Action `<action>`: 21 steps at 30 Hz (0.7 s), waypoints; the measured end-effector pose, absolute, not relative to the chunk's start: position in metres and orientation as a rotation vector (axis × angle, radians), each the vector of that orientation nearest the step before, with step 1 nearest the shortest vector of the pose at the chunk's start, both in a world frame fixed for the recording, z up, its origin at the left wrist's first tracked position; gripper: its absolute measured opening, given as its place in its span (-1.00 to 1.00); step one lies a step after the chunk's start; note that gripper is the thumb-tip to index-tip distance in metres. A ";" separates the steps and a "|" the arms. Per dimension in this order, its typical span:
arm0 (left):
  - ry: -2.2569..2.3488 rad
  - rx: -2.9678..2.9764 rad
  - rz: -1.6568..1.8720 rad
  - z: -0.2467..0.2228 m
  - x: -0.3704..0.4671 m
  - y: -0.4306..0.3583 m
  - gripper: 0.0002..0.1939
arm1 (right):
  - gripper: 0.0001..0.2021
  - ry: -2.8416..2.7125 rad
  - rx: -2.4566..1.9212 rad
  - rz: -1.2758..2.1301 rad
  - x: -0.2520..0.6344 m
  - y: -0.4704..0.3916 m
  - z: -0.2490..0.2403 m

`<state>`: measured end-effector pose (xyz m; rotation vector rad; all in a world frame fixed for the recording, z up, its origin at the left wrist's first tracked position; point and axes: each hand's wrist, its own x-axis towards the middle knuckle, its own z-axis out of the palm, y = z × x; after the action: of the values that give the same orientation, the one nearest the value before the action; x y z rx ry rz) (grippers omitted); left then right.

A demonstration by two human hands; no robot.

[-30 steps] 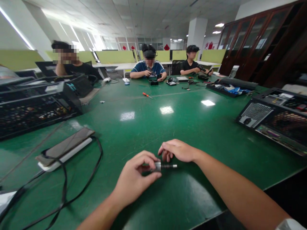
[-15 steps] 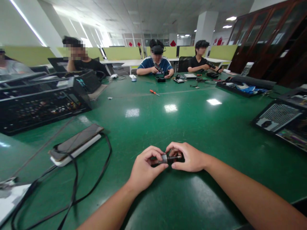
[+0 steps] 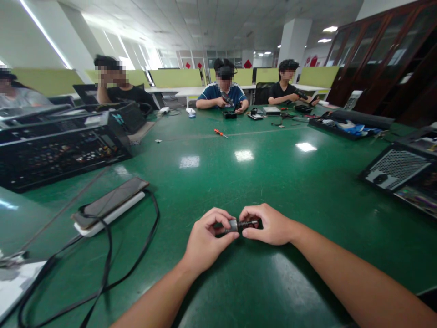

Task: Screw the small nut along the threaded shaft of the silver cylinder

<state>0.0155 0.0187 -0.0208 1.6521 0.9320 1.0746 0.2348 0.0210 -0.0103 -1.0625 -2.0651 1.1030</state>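
Note:
My left hand [image 3: 208,234] is closed on the grey cylindrical end of a small metal part [image 3: 233,225], pinching it between thumb and fingers. From that end a dark coil spring and a thin shaft stick out to the right. My right hand [image 3: 268,224] curls around the spring and shaft, thumb below and fingers above and behind. Whether every fingertip touches it I cannot tell. The part lies roughly level, just above the green table [image 3: 218,182].
At left, a phone-like slab [image 3: 112,200] rests on a white block beside looped black cable [image 3: 136,269]. Open computer cases stand left [image 3: 61,150] and right [image 3: 396,168]. An orange screwdriver [image 3: 220,133] lies farther off. Several people sit across the table, one handling a black device [image 3: 229,114].
The right fingertips have shifted slightly right along the part, away from the left fingers. The left hand keeps its grip; the camera view has moved a little.

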 end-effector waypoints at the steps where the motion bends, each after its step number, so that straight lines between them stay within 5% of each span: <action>1: 0.930 1.651 1.073 -0.021 0.015 0.019 -0.79 | -0.86 -2.051 -1.057 1.117 0.234 0.021 -0.011; 21: 0.937 1.608 1.074 -0.021 0.012 0.020 -0.78 | -0.84 -2.086 -1.080 1.015 0.234 0.022 -0.017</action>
<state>0.0122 0.0200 -0.0209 1.6081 0.9369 1.0744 0.2342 0.0220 -0.0169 -1.0803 -2.0857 1.0146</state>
